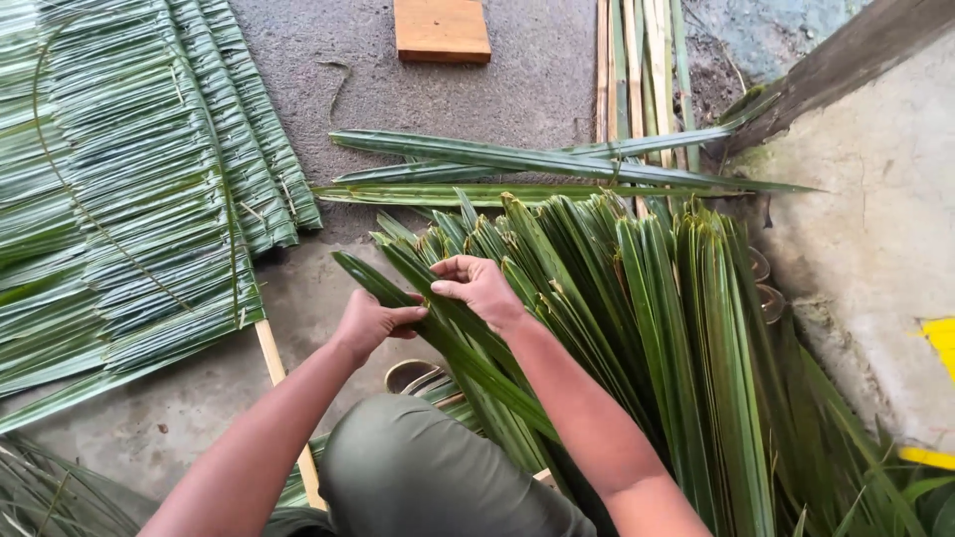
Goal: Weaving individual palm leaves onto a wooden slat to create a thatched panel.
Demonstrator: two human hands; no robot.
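My left hand (373, 320) and my right hand (479, 286) both grip one long green palm leaf (476, 363) near its upper end. The leaf runs diagonally from upper left down to lower right, over my knee in olive trousers (418, 477). It lies on top of a thick bundle of palm leaves (657, 298) that fans out in front of me and to my right. My right hand pinches the leaf with its fingers curled over it; my left hand closes on it just to the left.
A woven panel of folded palm leaves (129, 189) on a wooden stick (271, 353) covers the left. Loose long leaves (537, 164) lie across the concrete floor ahead. Bamboo slats (637, 70) and a wooden block (442, 30) lie at the top. A wall (875, 199) rises at right.
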